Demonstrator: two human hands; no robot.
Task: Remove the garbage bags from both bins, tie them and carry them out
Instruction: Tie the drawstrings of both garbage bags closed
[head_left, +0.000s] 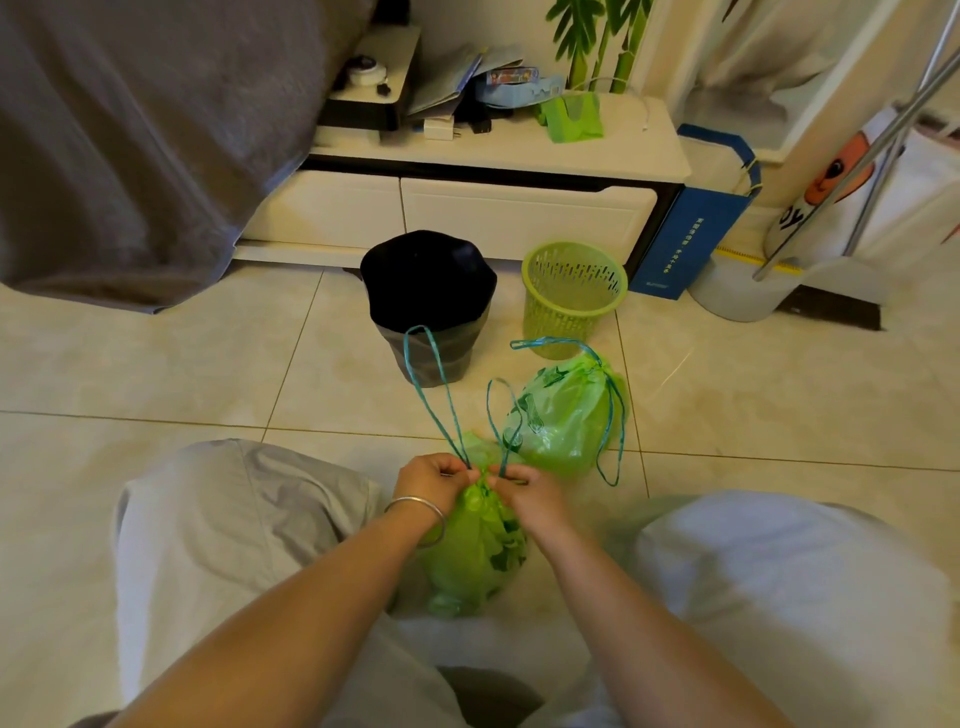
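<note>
A green garbage bag (478, 556) sits on the floor between my knees, its mouth gathered. My left hand (431, 480) pinches one teal drawstring loop (431, 384) at the bag's neck. My right hand (530, 493) pinches the other drawstring loop (501, 415) right beside it. A second green garbage bag (563, 421) stands on the tiles just beyond, cinched, its drawstrings hanging loose. Behind them stand a grey bin (431, 348) with a dark lining and an empty light-green slotted bin (571, 296).
A white low cabinet (467, 208) with clutter on top runs along the back. A grey blanket (130, 145) hangs at the left. A blue paper bag (696, 228) and a white pail (743, 291) with metal poles stand at the right. Beige floor tiles (156, 374) surround everything.
</note>
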